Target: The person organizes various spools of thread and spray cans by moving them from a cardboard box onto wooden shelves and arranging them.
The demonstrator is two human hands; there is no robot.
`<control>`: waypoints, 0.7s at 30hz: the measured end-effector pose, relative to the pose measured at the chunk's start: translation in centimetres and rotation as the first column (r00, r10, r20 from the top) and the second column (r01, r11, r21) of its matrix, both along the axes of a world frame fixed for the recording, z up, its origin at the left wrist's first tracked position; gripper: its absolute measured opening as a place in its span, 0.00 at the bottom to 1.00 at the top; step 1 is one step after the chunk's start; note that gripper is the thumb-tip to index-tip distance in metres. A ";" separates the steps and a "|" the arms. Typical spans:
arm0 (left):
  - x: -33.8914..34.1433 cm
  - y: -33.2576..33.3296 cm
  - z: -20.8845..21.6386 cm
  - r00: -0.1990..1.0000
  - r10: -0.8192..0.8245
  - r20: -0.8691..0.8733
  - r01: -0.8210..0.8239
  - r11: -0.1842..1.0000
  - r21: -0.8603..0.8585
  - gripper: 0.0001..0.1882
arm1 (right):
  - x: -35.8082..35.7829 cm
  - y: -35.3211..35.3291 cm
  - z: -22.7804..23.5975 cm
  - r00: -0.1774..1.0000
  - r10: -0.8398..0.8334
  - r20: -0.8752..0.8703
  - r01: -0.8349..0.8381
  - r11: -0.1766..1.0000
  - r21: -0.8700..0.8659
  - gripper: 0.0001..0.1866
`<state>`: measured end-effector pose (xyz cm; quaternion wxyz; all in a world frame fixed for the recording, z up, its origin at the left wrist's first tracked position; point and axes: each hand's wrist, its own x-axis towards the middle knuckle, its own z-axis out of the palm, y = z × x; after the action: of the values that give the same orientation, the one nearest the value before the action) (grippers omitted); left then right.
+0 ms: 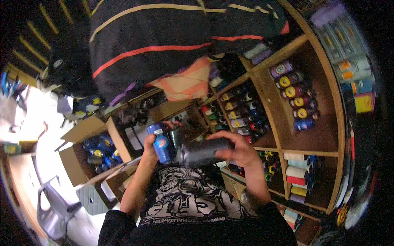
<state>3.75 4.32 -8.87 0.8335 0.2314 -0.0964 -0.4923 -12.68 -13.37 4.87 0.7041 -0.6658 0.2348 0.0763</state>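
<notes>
My left hand (151, 148) is closed around a blue bottle-shaped item (162, 148) with a white band and a round label, held upright in front of my chest. Just behind it stands a dark cylinder (176, 137); I cannot tell whether my left fingers hold that too. In my right hand (240, 152) lies a larger black cylinder (205, 151), tilted almost level, its near end blurred and close to the blue item. The right fingers wrap over its far end.
On the right, wooden shelves (271, 123) hold several dark bottle-shaped items (297, 91) and rolls (296, 172) in white, red and yellow. A cardboard box (119, 137) with blue items stands left, beyond a grey chair (57, 209). Dark striped cloth (156, 45) spans the top.
</notes>
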 end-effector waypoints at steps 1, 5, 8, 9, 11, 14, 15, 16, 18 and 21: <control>-0.9 -0.7 -0.4 0.994 -0.076 -0.083 0.070 0.995 -0.064 0.39 | -2.2 -0.3 -1.7 0.970 -0.239 0.041 0.228 0.957 0.178 0.28; -2.4 -3.5 3.5 0.903 -0.429 0.010 0.425 0.892 -0.152 0.44 | -3.8 0.7 -2.7 0.839 -0.533 0.111 0.310 0.636 0.707 0.20; -3.3 -5.4 4.0 0.821 -0.567 0.058 0.570 0.813 -0.118 0.50 | -4.9 1.3 -5.8 0.715 -0.699 0.014 0.581 0.604 0.546 0.24; -3.3 -5.8 3.6 0.789 -0.612 0.044 0.613 0.783 -0.102 0.52 | -5.3 1.1 -6.0 0.704 -0.710 0.015 0.586 0.593 0.552 0.24; -3.5 -6.0 3.5 0.744 -0.667 0.040 0.668 0.742 -0.057 0.58 | -6.3 0.5 -6.1 0.755 -0.654 0.036 0.651 0.742 -0.160 0.23; -3.8 -6.7 3.5 0.734 -0.677 0.063 0.679 0.733 -0.042 0.60 | -5.4 0.3 -3.5 0.786 -0.586 0.197 0.600 0.649 -0.467 0.21; -4.0 -7.0 3.8 0.735 -0.674 0.067 0.677 0.736 -0.026 0.61 | -5.4 0.4 -3.1 0.790 -0.543 0.285 0.591 0.551 -0.589 0.21; -4.0 -7.2 4.5 0.718 -0.694 0.058 0.694 0.719 0.013 0.61 | -5.8 0.3 -3.2 0.839 -0.478 0.260 0.520 0.565 -0.640 0.25; -4.1 -7.9 5.1 0.717 -0.692 0.080 0.692 0.721 0.037 0.60 | -6.1 0.5 -3.2 0.881 -0.414 0.229 0.438 0.532 -0.724 0.26; -4.2 -8.2 5.7 0.754 -0.645 0.125 0.636 0.765 0.106 0.59 | -6.7 -0.1 -4.2 0.917 -0.356 0.178 0.349 0.506 -0.789 0.31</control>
<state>-0.44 -3.90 -3.17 0.5979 0.2456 -0.2196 -0.7308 -19.43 -13.44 0.66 0.3234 -0.8492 0.3762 -0.1810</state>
